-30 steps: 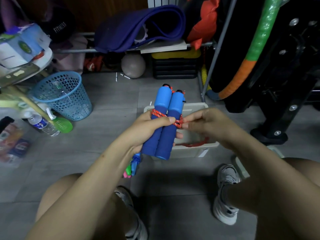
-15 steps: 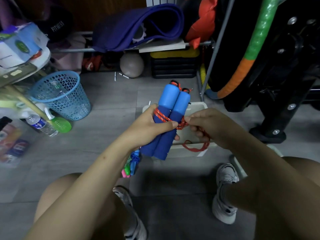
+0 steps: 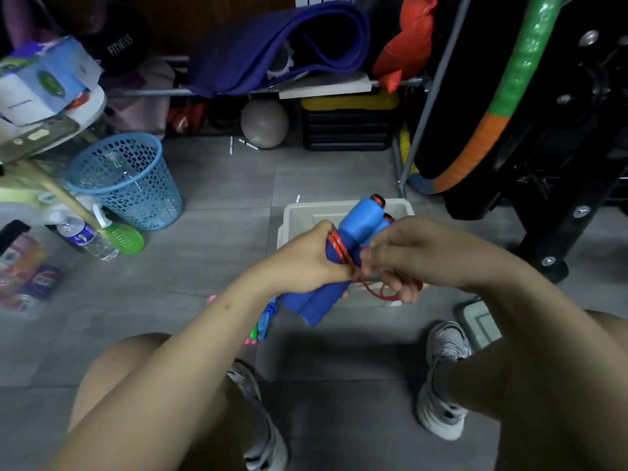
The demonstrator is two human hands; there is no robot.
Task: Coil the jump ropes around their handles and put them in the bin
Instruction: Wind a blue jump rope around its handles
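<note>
Head view: left hand (image 3: 306, 263) grips paired blue handles (image 3: 343, 263) above the bin (image 3: 289, 215). Right hand (image 3: 407, 256) pinches the red rope (image 3: 373, 290). Advice: keep wraps taut, side by side; tuck the tail.

Two blue foam handles (image 3: 343, 263) side by side, tilted, red rope (image 3: 339, 248) coiled round them, above white bin (image 3: 292, 215).

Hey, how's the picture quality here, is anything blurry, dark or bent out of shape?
Head view: dim light, deep shadow on the rack at right; wide-angle bending at the edges; left-edge clutter is smeared; hands and blue handles stay fairly sharp.
</note>
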